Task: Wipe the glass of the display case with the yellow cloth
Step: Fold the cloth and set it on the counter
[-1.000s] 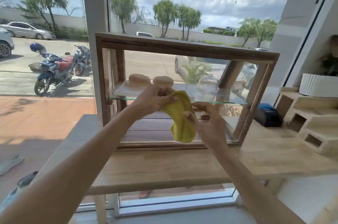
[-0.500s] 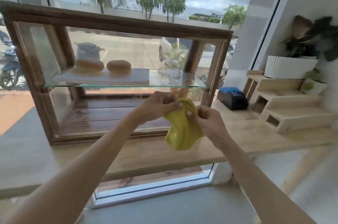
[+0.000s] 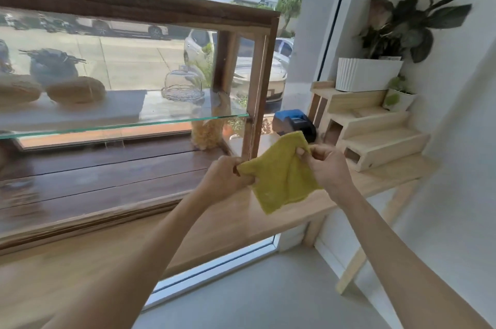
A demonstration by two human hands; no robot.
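Both hands hold the yellow cloth (image 3: 281,175) spread above the wooden table (image 3: 230,224): the left hand (image 3: 228,181) has its fingers bunched round one corner, and the right hand (image 3: 326,165) pinches the opposite edge. Just beyond stands the display case (image 3: 257,92), its glass shelf (image 3: 128,124) carrying bread rolls (image 3: 76,90) and a glass dome (image 3: 183,83).

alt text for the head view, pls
Both hands, left hand and right hand, hold a yellow cloth spread between them, off the glass, near the right end of a wooden display case on a counter.
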